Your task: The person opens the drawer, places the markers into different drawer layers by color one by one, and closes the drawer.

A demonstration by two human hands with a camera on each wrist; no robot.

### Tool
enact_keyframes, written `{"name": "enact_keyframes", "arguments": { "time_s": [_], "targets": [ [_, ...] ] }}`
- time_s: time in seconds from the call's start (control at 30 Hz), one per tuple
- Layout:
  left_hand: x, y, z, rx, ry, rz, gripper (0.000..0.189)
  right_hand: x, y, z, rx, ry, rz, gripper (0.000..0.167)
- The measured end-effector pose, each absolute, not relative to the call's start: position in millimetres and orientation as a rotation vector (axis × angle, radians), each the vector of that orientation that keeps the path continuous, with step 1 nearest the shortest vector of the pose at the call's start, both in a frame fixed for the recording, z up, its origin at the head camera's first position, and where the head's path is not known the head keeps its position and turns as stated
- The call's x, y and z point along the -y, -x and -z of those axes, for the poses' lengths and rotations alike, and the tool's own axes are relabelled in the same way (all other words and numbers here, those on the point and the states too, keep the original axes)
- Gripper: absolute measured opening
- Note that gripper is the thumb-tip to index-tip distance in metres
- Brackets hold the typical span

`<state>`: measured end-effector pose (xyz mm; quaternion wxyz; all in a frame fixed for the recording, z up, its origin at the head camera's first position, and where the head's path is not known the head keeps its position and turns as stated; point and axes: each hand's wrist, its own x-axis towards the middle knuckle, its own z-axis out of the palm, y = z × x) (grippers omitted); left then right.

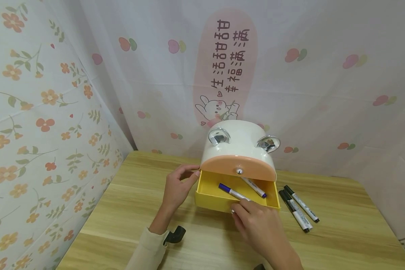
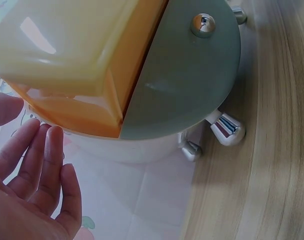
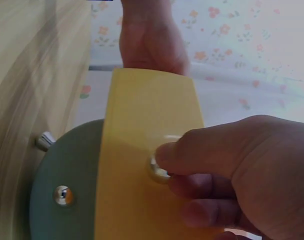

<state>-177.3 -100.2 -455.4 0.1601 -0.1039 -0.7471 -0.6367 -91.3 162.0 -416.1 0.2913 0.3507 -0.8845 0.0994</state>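
A white rounded storage box with silver ear-like trims stands on the table. It has an orange upper front and a green lower front. Between them, the yellow drawer sticks out. My right hand pinches the drawer's silver knob between thumb and forefinger. Inside the drawer lie one blue-capped marker, partly hidden by that hand, and another marker reaching under the orange front. At the box's left side rests my left hand, fingers loosely extended, fingertips right at the drawer's corner.
Several black-capped markers lie on the wooden table to the right of the box. A patterned white curtain hangs close behind, and a floral one runs along the left. Silver feet support the box.
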Motion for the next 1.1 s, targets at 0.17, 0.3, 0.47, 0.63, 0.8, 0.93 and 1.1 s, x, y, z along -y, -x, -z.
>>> {"name": "enact_keyframes", "arguments": {
  "time_s": [0.17, 0.3, 0.47, 0.63, 0.8, 0.93, 1.1],
  "targets": [
    [100.0, 177.3, 455.4, 2.128, 0.297, 1.827, 0.018, -162.7, 97.3, 422.2, 2.323, -0.901, -0.325, 0.051],
    [100.3, 177.4, 455.9, 2.127, 0.297, 1.829, 0.017, -161.8, 99.9, 425.2, 2.307, -0.840, -0.341, 0.062],
    [100.7, 177.9, 456.9, 2.127, 0.301, 1.828, 0.017, -161.4, 103.5, 428.0, 2.272, -0.781, -0.361, 0.061],
    [100.8, 177.9, 456.7, 2.126, 0.309, 1.826, 0.017, -163.6, 108.2, 432.0, 2.249, -0.736, -0.374, 0.061],
    [100.5, 177.8, 456.5, 2.128, 0.309, 1.825, 0.017, -167.2, 111.8, 436.7, 2.238, -0.711, -0.402, 0.056],
    [100.4, 178.2, 457.0, 2.128, 0.310, 1.826, 0.017, -168.7, 113.6, 438.7, 2.247, -0.697, -0.433, 0.031],
    [100.5, 177.9, 456.5, 2.130, 0.307, 1.820, 0.017, -168.9, 117.0, 440.9, 2.269, -0.660, -0.463, 0.023]
  ]
}}
